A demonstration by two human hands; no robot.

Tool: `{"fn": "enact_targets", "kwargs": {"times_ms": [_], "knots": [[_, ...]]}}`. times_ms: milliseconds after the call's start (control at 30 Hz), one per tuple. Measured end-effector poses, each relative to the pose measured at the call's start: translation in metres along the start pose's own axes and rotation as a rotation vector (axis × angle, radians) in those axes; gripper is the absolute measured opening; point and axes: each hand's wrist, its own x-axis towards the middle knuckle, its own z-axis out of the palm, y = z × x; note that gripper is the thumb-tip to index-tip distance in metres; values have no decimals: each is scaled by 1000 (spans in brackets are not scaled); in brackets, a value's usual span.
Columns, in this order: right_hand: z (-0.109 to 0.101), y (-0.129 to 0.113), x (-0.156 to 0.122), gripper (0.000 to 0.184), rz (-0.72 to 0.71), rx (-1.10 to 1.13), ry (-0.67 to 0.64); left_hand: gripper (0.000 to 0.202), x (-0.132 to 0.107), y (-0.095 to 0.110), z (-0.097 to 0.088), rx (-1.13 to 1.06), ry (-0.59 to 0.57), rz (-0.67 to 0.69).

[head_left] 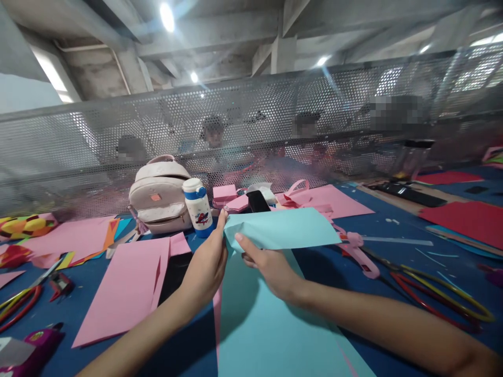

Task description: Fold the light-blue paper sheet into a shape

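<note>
A light blue paper sheet (271, 314) lies on the blue table in front of me, its far part folded up and over towards the right (283, 228). My left hand (206, 267) pinches the fold's left corner, fingers closed on the paper. My right hand (267, 264) grips the same folded edge just to the right, thumb on top. A pink sheet (126, 285) lies to the left of my left hand.
A beige backpack (159, 196) and a white-and-blue bottle (198, 207) stand behind the paper. Pink sheets (330, 201), red sheets (467, 217), scissors with yellow-red handles (432, 293) and paper scraps lie around. A perforated metal screen (251, 136) runs across the back, with people behind it.
</note>
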Motion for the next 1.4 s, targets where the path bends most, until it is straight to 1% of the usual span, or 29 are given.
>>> {"fn": "enact_targets", "kwargs": {"times_ms": [67, 233, 333, 433, 600, 700, 833, 933, 1033, 1133, 1200, 1300, 1400], "knots": [[2, -1, -1, 44, -1, 52, 8, 63, 0, 0, 1, -13, -11, -1], [1, -4, 0, 37, -6, 85, -56, 62, -1, 0, 1, -37, -40, 16], [0, -3, 2, 41, -16, 86, -73, 61, -1, -2, 2, -51, -47, 33], [0, -5, 2, 45, -32, 135, -105, 62, -1, -3, 1, -76, -40, 29], [1, -13, 0, 50, 0, 196, -108, 59, 1, 2, -2, -115, -53, -51], [-2, -17, 1, 51, 6, 142, -115, 57, 2, 2, -3, -131, -43, -63], [-10, -20, 7, 52, -29, 44, -112, 57, 3, -5, -5, -101, -13, -38], [-14, -23, 11, 51, -57, -11, -126, 57, 4, -10, -5, -59, -15, -25], [-18, -25, 12, 48, -78, -81, -125, 55, 4, -10, -6, -41, -24, -20], [-20, -26, 11, 49, -27, -195, -110, 54, 5, -9, -7, -32, -32, -24], [-21, -27, 11, 51, -13, -249, -127, 54, 5, -9, -7, -34, -40, -22], [-21, -27, 9, 52, -51, -266, -145, 53, 5, -10, -6, -49, -38, -24], [-18, -23, 9, 57, -6, -294, -111, 52, 6, -9, -6, -72, -30, -59]]}}
